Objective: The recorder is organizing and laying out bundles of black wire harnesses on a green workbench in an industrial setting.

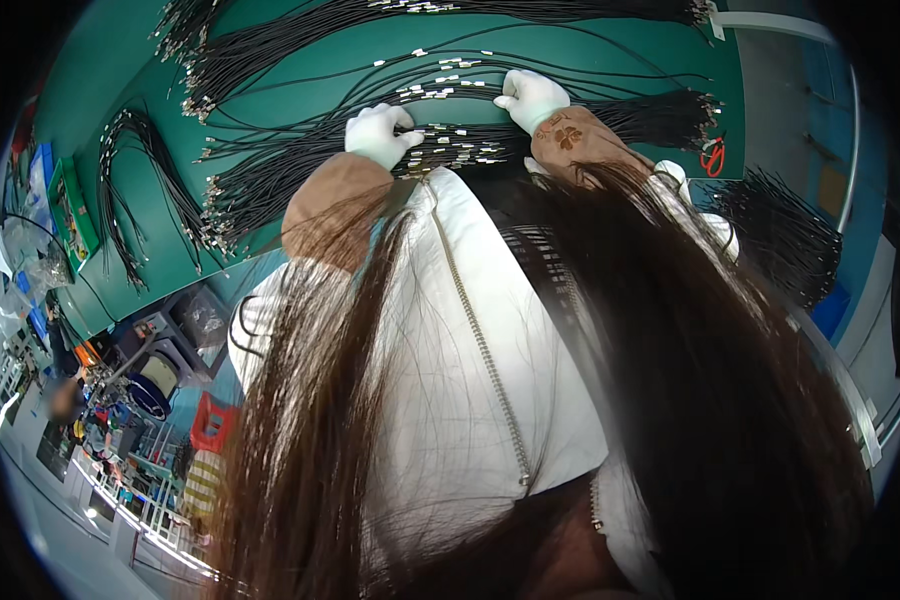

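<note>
Black cables (310, 135) with white labels near their middles lie in long bundles across a green table. My left hand (376, 135), in a white glove, is closed at the left of the labels, its thumb and fingers curled together on a black cable. To the right and slightly farther off, my right hand (533, 98), also gloved, pinches a black cable. The exact grip points are partly hidden by the fingers. Between and below the hands sits a cluster of white labels (460, 150). Several looser cables arch beyond both hands.
Another cable bundle (300, 40) lies along the far side. A bent bundle (120, 150) and a green tray (73, 215) are at the left. Red-handled scissors (712, 157) lie at the right, near more cables (780, 240) past the table edge. Long hair hides much of the foreground.
</note>
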A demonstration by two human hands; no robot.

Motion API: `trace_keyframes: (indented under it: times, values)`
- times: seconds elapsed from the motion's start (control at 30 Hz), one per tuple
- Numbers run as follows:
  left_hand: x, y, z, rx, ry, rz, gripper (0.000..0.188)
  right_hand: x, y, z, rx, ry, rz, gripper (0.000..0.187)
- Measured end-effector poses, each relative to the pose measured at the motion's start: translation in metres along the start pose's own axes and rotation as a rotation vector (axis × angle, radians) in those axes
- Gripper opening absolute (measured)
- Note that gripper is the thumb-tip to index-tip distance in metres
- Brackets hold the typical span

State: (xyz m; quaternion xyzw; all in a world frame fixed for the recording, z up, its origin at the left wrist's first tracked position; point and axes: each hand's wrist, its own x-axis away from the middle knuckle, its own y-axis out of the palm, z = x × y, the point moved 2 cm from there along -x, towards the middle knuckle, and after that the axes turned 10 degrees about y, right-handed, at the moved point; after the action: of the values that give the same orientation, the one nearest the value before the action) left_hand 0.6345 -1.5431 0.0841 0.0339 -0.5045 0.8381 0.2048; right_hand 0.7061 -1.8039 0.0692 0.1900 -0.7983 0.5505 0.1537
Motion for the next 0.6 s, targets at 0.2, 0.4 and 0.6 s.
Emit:
trace_keyframes:
  times: [0.2, 0.4, 0.6]
  values:
    - [-0.009, 0.015, -0.003, 0.123, -0.074, 0.066, 0.023, 0.003, 0.004, 0.000, -0.004, -0.017, 0.044, 0.023]
    - [-0.016, 0.013, -0.007, 0.331, -0.201, 0.091, 0.020, 0.018, -0.005, -0.016, -0.154, -0.081, -0.044, 0.025]
    - [-0.021, 0.016, -0.027, 0.611, -0.140, 0.072, 0.018, 0.022, 0.013, -0.021, -0.140, -0.237, -0.177, 0.022]
